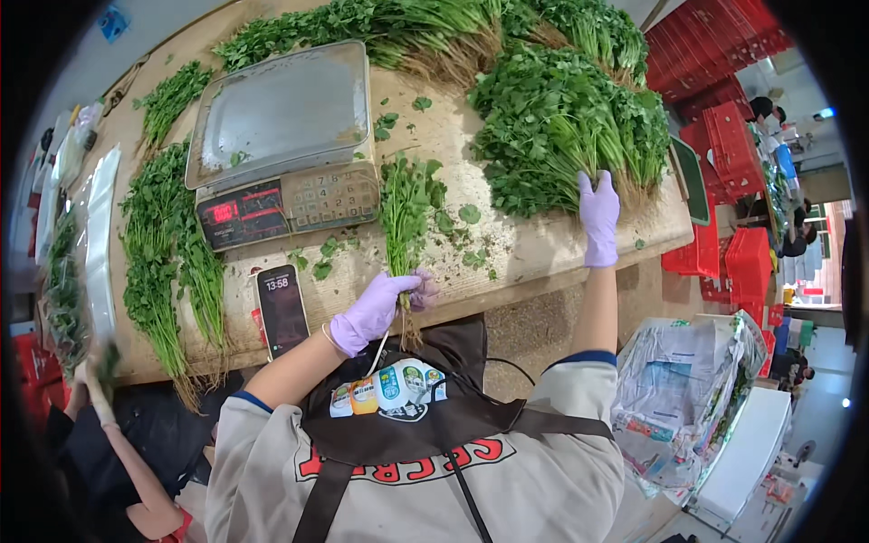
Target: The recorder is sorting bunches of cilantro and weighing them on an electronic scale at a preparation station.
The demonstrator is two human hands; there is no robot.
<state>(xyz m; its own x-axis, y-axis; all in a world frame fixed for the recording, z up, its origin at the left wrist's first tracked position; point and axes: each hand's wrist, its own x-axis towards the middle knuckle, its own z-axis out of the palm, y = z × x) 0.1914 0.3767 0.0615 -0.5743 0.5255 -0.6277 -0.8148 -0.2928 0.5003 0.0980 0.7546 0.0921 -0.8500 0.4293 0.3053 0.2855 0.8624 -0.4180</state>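
Note:
My left hand (pixel 377 310), in a purple glove, is closed round the stems of a small bunch of coriander (pixel 409 204). The bunch stands leaves up at the table's near edge, its roots hanging below the fist. Over at the right, my gloved right hand (pixel 598 213) pinches coriander stems at the near side of a large leafy pile (pixel 548 122). Part of its fingers is hidden among the stems. A digital scale (pixel 281 118) with a bare metal pan and a lit red display stands left of the held bunch.
More coriander bunches (pixel 149 262) lie left of the scale, and a long row (pixel 362 32) lines the far edge. A phone (pixel 282 308) rests near the front edge. Another person's arm (pixel 136 462) reaches in at lower left. Red crates (pixel 729 149) and a plastic-lined box (pixel 674 380) stand at right.

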